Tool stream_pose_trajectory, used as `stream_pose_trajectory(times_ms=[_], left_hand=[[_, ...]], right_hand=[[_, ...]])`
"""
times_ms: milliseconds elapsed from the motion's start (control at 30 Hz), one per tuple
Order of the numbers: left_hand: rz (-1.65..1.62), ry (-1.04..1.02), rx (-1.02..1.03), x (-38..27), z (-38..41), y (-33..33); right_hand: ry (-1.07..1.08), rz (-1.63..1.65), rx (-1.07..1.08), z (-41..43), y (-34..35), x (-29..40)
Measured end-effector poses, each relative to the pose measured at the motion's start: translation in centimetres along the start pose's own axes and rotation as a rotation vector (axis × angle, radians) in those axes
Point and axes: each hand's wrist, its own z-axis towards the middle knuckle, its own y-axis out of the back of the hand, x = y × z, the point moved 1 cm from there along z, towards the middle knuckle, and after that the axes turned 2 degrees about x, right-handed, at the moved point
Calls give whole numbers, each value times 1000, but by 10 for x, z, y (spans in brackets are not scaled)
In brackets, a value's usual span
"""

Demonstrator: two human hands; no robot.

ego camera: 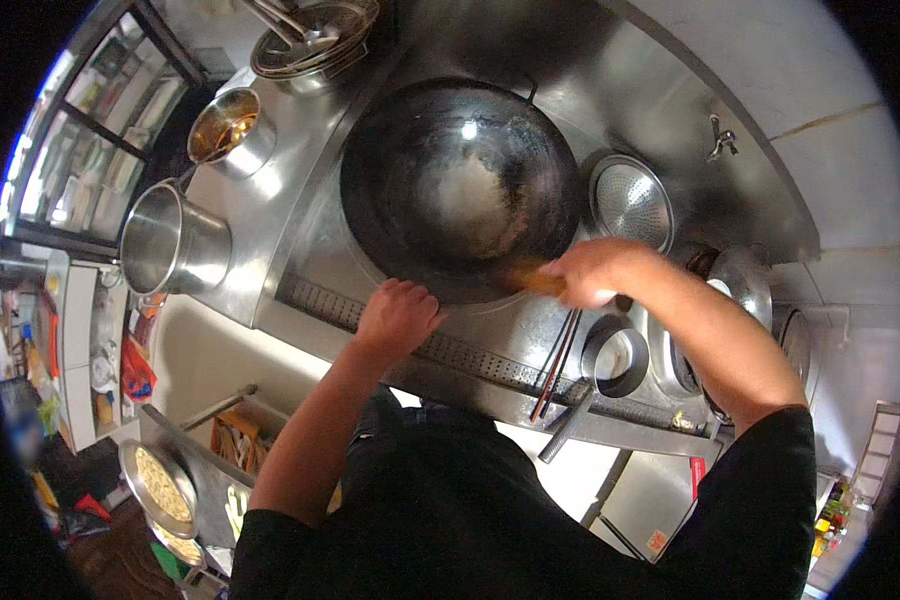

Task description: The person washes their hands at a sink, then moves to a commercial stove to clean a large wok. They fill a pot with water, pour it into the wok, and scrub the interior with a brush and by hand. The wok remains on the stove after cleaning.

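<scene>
A large dark wok [390,187] sits on the stainless steel stove, with a little whitish, cloudy liquid in its bottom. My left hand [399,319] is closed at the wok's near left rim; the part under its fingers is hidden. Over the near right rim, my right hand [596,270] grips a yellowish-brown brush-like tool [534,277], blurred, its tip inside the wok. Beneath that hand lie chopsticks [556,367] on the steel top. A small steel saucepan [636,375] stands beside them, its handle pointing toward me.
A perforated steel strainer [630,199] leans right of the wok, below a wall tap [720,141]. On the left counter are an empty-looking steel pot [210,255], a pot of brown liquid [255,154] and stacked strainers [311,79]. Food-filled bowls [184,487] stand at lower left.
</scene>
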Motion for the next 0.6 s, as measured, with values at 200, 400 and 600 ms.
stream_pose_trajectory(times_ms=[200,400,600], left_hand=[[-12,-73,47,6,4,-12],[-166,-185,17,11,1,-7],[-269,-285,31,37,-7,5]], right_hand=[[-206,77,146,9,7,-21],[-116,279,-34,-6,-23,-5],[-198,511,-186,-61,79,14]])
